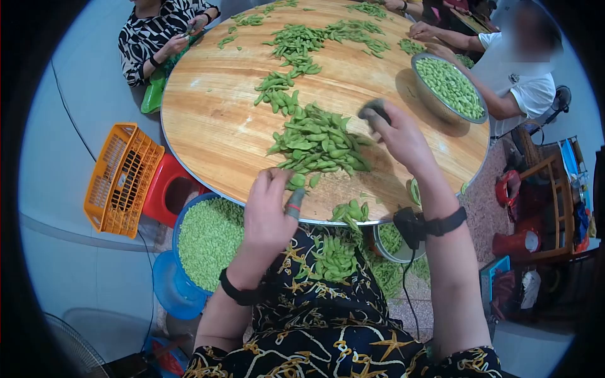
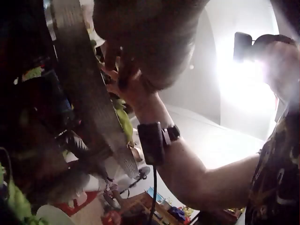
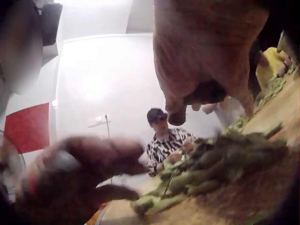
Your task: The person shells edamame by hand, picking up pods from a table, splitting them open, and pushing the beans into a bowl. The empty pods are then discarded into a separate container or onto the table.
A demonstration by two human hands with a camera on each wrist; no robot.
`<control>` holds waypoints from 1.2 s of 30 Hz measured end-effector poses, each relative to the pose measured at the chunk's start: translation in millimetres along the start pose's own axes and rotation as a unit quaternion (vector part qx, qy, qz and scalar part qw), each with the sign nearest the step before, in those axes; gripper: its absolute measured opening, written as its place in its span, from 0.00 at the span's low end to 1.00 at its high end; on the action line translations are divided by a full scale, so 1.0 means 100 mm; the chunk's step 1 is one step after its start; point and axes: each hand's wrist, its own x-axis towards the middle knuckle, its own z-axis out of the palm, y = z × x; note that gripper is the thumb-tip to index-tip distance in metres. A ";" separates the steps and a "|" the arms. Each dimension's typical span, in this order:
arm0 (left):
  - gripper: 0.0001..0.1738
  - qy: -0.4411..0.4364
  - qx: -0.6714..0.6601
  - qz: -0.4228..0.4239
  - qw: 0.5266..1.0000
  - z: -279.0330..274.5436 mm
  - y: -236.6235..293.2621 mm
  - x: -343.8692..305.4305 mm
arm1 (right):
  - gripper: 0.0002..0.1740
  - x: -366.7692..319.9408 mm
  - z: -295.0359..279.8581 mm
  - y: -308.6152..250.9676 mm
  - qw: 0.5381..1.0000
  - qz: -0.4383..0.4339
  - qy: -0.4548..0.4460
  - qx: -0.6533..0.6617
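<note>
A heap of green bean pods lies on a round wooden table. My left hand rests at the table's near edge, fingers laid forward onto the heap's nearest pods, thumb wrapped in a grey cover. My right hand hovers over the heap's right side, its curled fingers wearing dark covers; I cannot see whether they hold a pod. In the right wrist view the heap lies under the right hand, with the left hand blurred in front.
A metal bowl of shelled beans stands at the table's right. Below the near edge are a blue basin of pale green beans, an orange basket and a red stool. Pods lie on my lap. Other people sit around.
</note>
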 end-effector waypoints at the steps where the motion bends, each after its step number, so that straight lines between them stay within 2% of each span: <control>1: 0.14 -0.039 0.027 -0.034 0.998 -0.01 -0.03 0.03 | 0.10 -0.08 -0.07 0.05 0.994 0.039 -0.001 -0.104; 2: 0.15 -0.075 0.055 -0.068 0.993 -0.01 -0.04 0.08 | 0.11 -0.13 -0.08 0.09 0.975 0.075 -0.002 -0.207; 3: 0.15 -0.071 0.057 -0.067 0.994 0.03 -0.07 0.13 | 0.11 -0.20 -0.03 0.12 0.976 0.070 -0.001 -0.206; 5: 0.16 -0.059 -0.004 -0.024 0.998 0.15 -0.11 0.22 | 0.12 -0.38 0.14 0.17 0.942 0.066 0.004 -0.328; 7: 0.16 -0.067 -0.022 -0.037 0.997 0.21 -0.09 0.36 | 0.12 -0.42 0.24 0.12 0.933 0.082 -0.016 -0.349; 9: 0.17 -0.088 -0.035 -0.105 0.990 0.26 -0.07 0.43 | 0.12 -0.43 0.25 0.20 0.937 0.069 -0.004 -0.342; 10: 0.17 -0.088 -0.035 -0.106 0.990 0.25 -0.06 0.43 | 0.11 -0.43 0.21 0.25 0.953 0.052 0.021 -0.297; 12: 0.15 0.054 0.084 0.036 0.994 0.23 0.02 0.43 | 0.10 -0.45 0.10 0.29 0.966 0.039 0.044 -0.253; 13: 0.15 0.051 0.082 0.034 0.995 0.21 0.05 0.40 | 0.10 -0.48 0.03 0.26 0.966 0.033 0.089 -0.240; 14: 0.14 0.018 0.008 0.021 1.000 0.16 0.06 0.34 | 0.09 -0.49 -0.02 0.24 0.964 0.028 0.133 -0.226; 15: 0.14 -0.015 -0.065 0.008 0.998 0.12 0.10 0.29 | 0.09 -0.50 -0.04 0.22 0.964 0.031 0.131 -0.227; 16: 0.12 -0.012 -0.143 -0.016 0.990 0.11 0.16 0.26 | 0.09 -0.51 -0.06 0.20 0.957 0.038 0.118 -0.262; 18: 0.13 -0.042 -0.147 -0.022 0.988 0.14 0.19 0.22 | 0.09 -0.49 -0.03 0.20 0.948 0.044 0.104 -0.296; 20: 0.14 -0.070 -0.150 -0.025 0.986 0.19 0.21 0.19 | 0.07 -0.44 0.09 0.18 0.928 0.074 0.048 -0.362; 22: 0.15 -0.222 -0.085 0.127 0.963 0.29 0.22 0.15 | 0.07 -0.38 0.14 0.21 0.914 0.067 0.050 -0.397; 23: 0.15 -0.221 -0.085 0.126 0.963 0.30 0.24 0.14 | 0.07 -0.36 0.16 0.23 0.898 0.060 0.051 -0.432; 25: 0.16 -0.259 -0.209 0.002 0.943 0.29 0.31 0.16 | 0.06 -0.36 0.17 0.26 0.898 0.049 0.068 -0.432; 26: 0.14 -0.208 -0.236 -0.022 0.949 0.35 0.29 0.14 | 0.06 -0.39 0.14 0.28 0.909 0.046 0.088 -0.406; 27: 0.14 -0.205 -0.237 -0.022 0.949 0.39 0.26 0.15 | 0.06 -0.41 0.11 0.30 0.918 0.043 0.107 -0.379; 28: 0.13 -0.208 -0.282 -0.094 0.932 0.43 0.23 0.18 | 0.06 -0.42 0.07 0.35 0.917 0.040 0.106 -0.381; 29: 0.13 -0.210 -0.325 -0.168 0.907 0.45 0.22 0.20 | 0.06 -0.44 0.03 0.40 0.947 0.023 0.125 -0.296; 30: 0.13 -0.200 -0.372 -0.200 0.884 0.48 0.24 0.24 | 0.06 -0.45 0.02 0.35 0.967 0.005 0.144 -0.208; 31: 0.13 -0.198 -0.374 -0.198 0.884 0.51 0.27 0.28 | 0.06 -0.47 0.02 0.28 0.967 0.003 0.143 -0.210; 32: 0.13 -0.178 -0.446 -0.246 0.842 0.54 0.29 0.33 | 0.07 -0.52 0.00 0.17 0.986 0.131 0.106 -0.015; 33: 0.13 -0.156 -0.515 -0.291 0.791 0.56 0.31 0.36 | 0.08 -0.55 0.01 0.02 0.949 0.253 0.061 0.181; 34: 0.14 -0.165 -0.570 -0.306 0.745 0.57 0.31 0.38 | 0.08 -0.58 0.02 -0.09 0.937 0.268 0.028 0.221; 35: 0.14 -0.162 -0.571 -0.304 0.745 0.57 0.29 0.40 | 0.08 -0.63 0.03 0.01 0.915 0.272 -0.012 0.298; 36: 0.14 -0.168 -0.610 -0.303 0.712 0.57 0.25 0.41 | 0.08 -0.65 0.05 0.00 0.897 0.287 -0.022 0.337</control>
